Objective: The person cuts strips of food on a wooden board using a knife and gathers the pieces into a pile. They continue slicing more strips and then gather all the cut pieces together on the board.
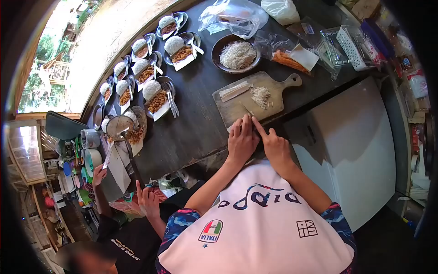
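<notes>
My left hand (pixel 243 139) is at the near edge of a wooden cutting board (pixel 223 109), its fingers bent and close together over a small pale piece. Beside it, my right hand (pixel 275 148) has its index finger stretched to the left hand's fingertips, the other fingers curled; what it holds is hidden. A thin sliver (pixel 247 108) lies just beyond the fingertips. Farther up the board are a pale flat strip (pixel 235 91) and a small heap of thin pale shreds (pixel 260 97). Behind the board, a round bowl (pixel 216 55) holds more white shreds (pixel 237 55).
Several plates with rice and brown food (pixel 158 101) line the table's left side. Plastic bags (pixel 235 17), an orange item in a bag (pixel 290 61) and a white basket (pixel 350 50) are at the back. At lower left, a co-worker's hand (pixel 148 201) is near a ladle (pixel 120 128).
</notes>
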`<state>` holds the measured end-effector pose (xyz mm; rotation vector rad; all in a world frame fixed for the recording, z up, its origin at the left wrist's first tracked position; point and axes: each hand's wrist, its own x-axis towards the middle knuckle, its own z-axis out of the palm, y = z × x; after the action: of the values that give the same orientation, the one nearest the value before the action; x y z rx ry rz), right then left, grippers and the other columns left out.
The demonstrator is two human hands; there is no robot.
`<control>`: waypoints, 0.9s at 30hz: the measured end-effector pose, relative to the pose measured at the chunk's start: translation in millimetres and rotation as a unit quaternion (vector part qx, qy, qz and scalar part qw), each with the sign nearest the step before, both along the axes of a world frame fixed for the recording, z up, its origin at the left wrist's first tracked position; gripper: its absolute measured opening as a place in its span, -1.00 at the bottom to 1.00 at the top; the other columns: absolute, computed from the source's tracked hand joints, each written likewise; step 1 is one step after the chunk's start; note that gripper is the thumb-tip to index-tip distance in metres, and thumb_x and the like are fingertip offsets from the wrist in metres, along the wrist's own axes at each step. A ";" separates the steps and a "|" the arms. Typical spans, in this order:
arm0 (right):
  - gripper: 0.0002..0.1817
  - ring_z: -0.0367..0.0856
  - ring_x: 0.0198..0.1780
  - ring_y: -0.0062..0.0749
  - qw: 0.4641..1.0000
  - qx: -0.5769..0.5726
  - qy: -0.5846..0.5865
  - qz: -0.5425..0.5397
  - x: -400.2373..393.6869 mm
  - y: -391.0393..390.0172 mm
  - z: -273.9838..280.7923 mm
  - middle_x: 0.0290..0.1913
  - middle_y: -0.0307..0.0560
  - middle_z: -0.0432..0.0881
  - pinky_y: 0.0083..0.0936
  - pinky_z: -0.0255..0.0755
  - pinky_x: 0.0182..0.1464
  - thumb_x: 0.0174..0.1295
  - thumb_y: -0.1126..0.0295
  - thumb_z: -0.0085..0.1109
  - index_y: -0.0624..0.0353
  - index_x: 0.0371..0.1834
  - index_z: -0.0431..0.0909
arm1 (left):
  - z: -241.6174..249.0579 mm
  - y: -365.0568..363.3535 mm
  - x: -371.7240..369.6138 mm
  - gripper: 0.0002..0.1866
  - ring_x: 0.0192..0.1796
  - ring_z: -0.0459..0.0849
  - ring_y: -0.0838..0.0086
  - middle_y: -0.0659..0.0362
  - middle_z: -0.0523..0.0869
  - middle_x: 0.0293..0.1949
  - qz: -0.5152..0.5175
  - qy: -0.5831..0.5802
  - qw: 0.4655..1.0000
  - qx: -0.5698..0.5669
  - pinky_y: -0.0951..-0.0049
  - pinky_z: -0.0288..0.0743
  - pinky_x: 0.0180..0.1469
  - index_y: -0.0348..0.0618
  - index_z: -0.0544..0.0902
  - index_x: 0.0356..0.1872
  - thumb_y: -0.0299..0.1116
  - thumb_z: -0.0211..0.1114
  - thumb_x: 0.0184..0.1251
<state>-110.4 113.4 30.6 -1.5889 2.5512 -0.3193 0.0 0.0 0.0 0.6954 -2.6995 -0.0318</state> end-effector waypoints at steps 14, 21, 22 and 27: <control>-0.02 0.79 -0.47 -0.20 1.000 0.001 0.001 0.002 0.3 -2.9 12.3 -0.34 -0.10 0.58 -0.32 0.74 -0.40 0.35 0.51 0.21 -0.50 0.80 0.09 | 4.1 0.3 -2.4 -0.37 0.43 0.48 0.13 0.00 0.53 0.41 0.001 0.027 1.000 0.007 0.17 0.42 0.44 -0.40 0.59 0.38 -0.32 0.36 0.28; -0.03 0.78 -0.49 -0.23 1.000 -0.011 0.005 0.005 0.2 1.8 2.3 -0.35 -0.12 0.57 -0.32 0.74 -0.41 0.35 0.51 0.21 -0.49 0.80 0.10 | 2.1 3.1 -2.6 -0.36 0.47 0.46 0.12 0.01 0.51 0.44 0.008 0.022 1.000 0.012 0.16 0.42 0.46 -0.41 0.59 0.38 -0.34 0.35 0.26; -0.03 0.78 -0.50 -0.23 1.000 -0.014 0.004 0.006 -0.2 -0.9 5.7 -0.35 -0.12 0.57 -0.31 0.73 -0.41 0.35 0.51 0.21 -0.49 0.80 0.10 | 2.4 2.9 -2.7 -0.35 0.47 0.46 0.12 0.01 0.51 0.44 0.009 0.021 1.000 0.013 0.16 0.42 0.46 -0.40 0.58 0.39 -0.34 0.35 0.25; -0.02 0.79 -0.49 -0.19 1.000 0.007 -0.018 0.000 7.0 6.3 12.3 -0.33 -0.10 0.59 -0.30 0.73 -0.41 0.36 0.52 0.20 -0.49 0.80 0.09 | -0.3 1.6 0.9 -0.33 0.47 0.45 0.12 0.01 0.51 0.44 0.009 0.021 1.000 0.022 0.15 0.40 0.49 -0.40 0.57 0.41 -0.34 0.34 0.24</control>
<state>-103.4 119.7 42.9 -1.5634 2.5227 -0.3264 0.9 1.6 -0.3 0.7254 -2.6599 -0.1001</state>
